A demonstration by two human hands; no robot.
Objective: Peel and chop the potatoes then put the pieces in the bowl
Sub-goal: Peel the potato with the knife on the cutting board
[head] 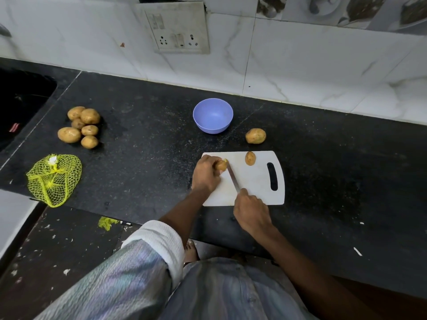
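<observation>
Striped shirt fabric point(129, 280) with a rolled white cuff point(159, 239) fills the bottom of the view, and both forearms reach from it to a white cutting board point(256, 181) on the black counter point(143, 158). On the board's left end the left hand point(204, 175) curls its fingers round a small potato point(221, 165), a yellow patch showing at its tip. Nearer the body, the right hand point(251, 212) grips a knife point(233, 179) by the handle, its blade slanting up to touch that potato. 1 more potato point(250, 158) lies on the board near its far edge, and a bigger one point(255, 136) sits on the counter just beyond. Behind the board stands a blue bowl point(212, 115) with nothing visible inside. Far left, 6 potatoes point(80, 127) cluster together, with a yellow net bag point(54, 179) nearer the edge.
</observation>
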